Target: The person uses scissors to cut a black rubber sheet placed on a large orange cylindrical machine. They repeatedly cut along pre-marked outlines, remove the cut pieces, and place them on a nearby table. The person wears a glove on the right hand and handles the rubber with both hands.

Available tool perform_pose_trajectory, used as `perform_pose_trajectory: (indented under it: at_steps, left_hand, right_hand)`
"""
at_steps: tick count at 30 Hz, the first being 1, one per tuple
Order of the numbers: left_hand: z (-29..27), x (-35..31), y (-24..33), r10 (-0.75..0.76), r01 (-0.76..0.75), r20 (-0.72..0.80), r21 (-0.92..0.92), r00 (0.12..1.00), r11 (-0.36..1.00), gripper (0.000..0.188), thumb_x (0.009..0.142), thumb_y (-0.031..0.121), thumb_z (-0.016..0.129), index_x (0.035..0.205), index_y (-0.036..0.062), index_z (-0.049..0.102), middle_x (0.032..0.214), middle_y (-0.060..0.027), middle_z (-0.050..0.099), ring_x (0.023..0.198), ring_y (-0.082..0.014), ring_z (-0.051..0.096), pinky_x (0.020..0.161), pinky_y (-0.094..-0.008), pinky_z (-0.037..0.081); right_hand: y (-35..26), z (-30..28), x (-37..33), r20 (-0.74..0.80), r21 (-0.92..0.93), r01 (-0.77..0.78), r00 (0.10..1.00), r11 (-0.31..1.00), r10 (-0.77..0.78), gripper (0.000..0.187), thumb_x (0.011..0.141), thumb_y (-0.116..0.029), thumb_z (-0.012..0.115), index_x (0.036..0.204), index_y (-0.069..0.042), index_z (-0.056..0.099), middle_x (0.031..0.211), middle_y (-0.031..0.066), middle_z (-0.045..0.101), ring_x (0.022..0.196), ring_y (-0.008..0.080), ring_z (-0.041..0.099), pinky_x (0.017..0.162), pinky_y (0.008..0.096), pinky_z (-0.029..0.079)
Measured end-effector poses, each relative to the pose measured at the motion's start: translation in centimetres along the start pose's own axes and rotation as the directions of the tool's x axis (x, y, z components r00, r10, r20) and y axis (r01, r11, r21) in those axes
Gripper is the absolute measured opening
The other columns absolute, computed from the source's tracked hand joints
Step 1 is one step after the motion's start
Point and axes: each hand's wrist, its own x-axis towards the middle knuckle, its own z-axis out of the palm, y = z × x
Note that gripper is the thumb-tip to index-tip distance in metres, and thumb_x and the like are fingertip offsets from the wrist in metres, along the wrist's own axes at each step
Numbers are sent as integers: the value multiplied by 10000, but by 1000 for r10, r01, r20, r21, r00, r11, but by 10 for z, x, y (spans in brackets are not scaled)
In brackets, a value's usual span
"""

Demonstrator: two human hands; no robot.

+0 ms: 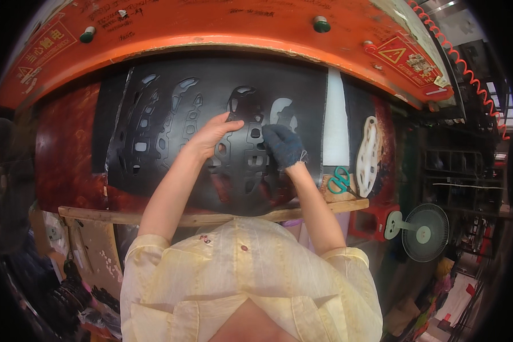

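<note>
A black sheet point(174, 122) with sole-shaped outlines and holes cut through it lies on the reddish-brown work surface. Near its middle is a raised black sole-shaped cut piece point(248, 149), full of openings. My bare left hand point(216, 134) grips this piece from the left, thumb on top and the other fingers mostly hidden. From the right comes my right hand point(283, 145) in a dark knitted glove, its fingers curled together against the piece's right edge. Whatever is between those fingertips is hidden. Beyond the glove, a sole-shaped gap point(280, 106) in the sheet shows a pale layer beneath.
A white sole-shaped frame point(368, 157) and teal-handled scissors point(341, 180) lie at the right end. An orange machine beam point(233, 28) spans the far side. Along the near edge runs a wooden strip point(154, 218). A fan point(424, 233) stands at right, by a red stool point(367, 222).
</note>
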Motion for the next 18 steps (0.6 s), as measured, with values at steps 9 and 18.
perform_pose_trajectory:
  at_steps: [9,18]
  left_hand:
    - [7,-4,1,-48,49,-5,104,999,993,276,844,102,572,1118,70,551,918,-23,625,762,-103,597,615,-223,462]
    - [-11,1,4,126,-132,44,177,991,975,205,835,68,568,1036,39,598,932,-33,632,831,-112,595,721,-230,473]
  right_hand:
    - [-3,9,-6,16,-413,466,863,783,-505,256,828,-206,615,1045,-71,645,952,118,644,821,231,636,752,322,496]
    - [22,-127,-30,-400,621,376,907,687,-135,136,823,-156,624,904,-47,608,720,20,541,565,114,486,517,268,431]
